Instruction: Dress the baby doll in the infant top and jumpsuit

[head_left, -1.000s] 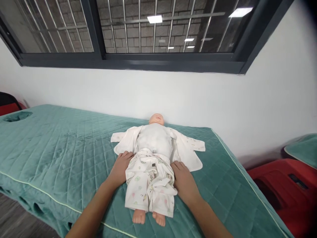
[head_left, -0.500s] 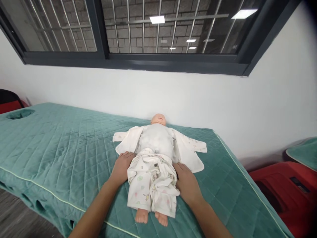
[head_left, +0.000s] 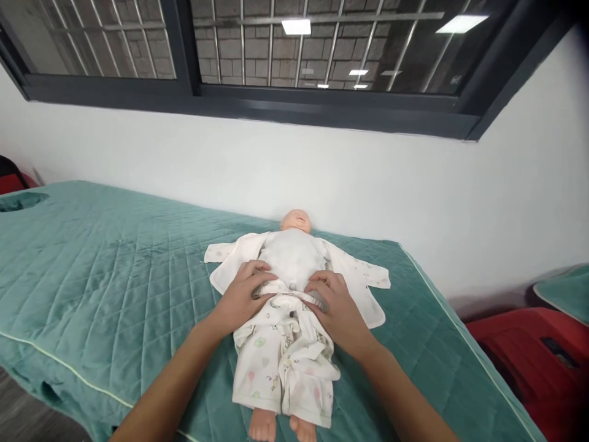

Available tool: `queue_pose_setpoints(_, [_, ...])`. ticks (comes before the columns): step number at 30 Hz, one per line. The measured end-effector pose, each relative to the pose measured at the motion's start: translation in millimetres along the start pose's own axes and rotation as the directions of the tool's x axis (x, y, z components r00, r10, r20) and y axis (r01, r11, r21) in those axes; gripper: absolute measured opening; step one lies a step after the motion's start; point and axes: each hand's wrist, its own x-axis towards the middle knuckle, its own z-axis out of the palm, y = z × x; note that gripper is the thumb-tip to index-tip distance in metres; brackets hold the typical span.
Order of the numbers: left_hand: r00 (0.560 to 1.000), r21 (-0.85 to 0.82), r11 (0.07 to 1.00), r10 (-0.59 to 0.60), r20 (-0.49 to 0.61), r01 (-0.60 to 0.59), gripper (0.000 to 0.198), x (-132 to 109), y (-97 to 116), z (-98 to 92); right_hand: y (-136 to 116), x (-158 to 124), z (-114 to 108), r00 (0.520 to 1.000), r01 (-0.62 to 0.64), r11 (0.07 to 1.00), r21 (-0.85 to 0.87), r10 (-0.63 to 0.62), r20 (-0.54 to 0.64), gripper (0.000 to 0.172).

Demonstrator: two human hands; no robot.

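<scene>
A baby doll (head_left: 296,220) lies on its back on a green quilted bed cover, head toward the wall and bare feet toward me. White printed trousers (head_left: 260,362) cover its legs, with folds at the right knee. My left hand (head_left: 242,298) grips the waistband on the left side, thumb below and fingers over the belly. On the right side, my right hand (head_left: 338,307) holds the waistband the same way. An open white jacket (head_left: 361,288) spreads out under the doll, sleeves stretched sideways. The white torso (head_left: 294,255) shows between its halves.
The green bed cover (head_left: 138,270) has a face hole (head_left: 23,201) at the far left. Behind it rise a white wall (head_left: 230,159) and a dark-framed window (head_left: 322,110). A red plastic chair (head_left: 529,350) stands at the right, near a green padded surface (head_left: 564,291).
Both hands have moved up from the sides of the trousers to the waistband and closed on it. The view has shifted slightly.
</scene>
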Motion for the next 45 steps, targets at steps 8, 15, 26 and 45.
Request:
queue_pose_setpoints(8, [0.991, 0.100, 0.995, 0.005, 0.137, -0.019, 0.024, 44, 11, -8.4, -5, 36, -2, 0.971, -0.187, 0.982, 0.017, 0.182, 0.155, 0.020])
queue_pose_setpoints(15, [0.892, -0.542, 0.711, -0.316, 0.323, 0.448, 0.026, 55, -19, -11.7, 17, 48, 2, 0.884, -0.457, 0.677, 0.576, 0.417, 0.211, 0.027])
queue_pose_setpoints(26, [0.858, -0.809, 0.359, -0.409, 0.312, 0.465, 0.023, 25, -32, -4.5, 37, 27, -4, 0.840, -0.541, 0.415, 0.732, 0.318, 0.440, 0.027])
queue_pose_setpoints(45, [0.820, -0.681, 0.474, -0.442, 0.365, 0.558, 0.033, 7, -38, 0.4, 41, 12, 9, 0.817, -0.418, 0.312, 0.853, 0.540, 0.203, 0.038])
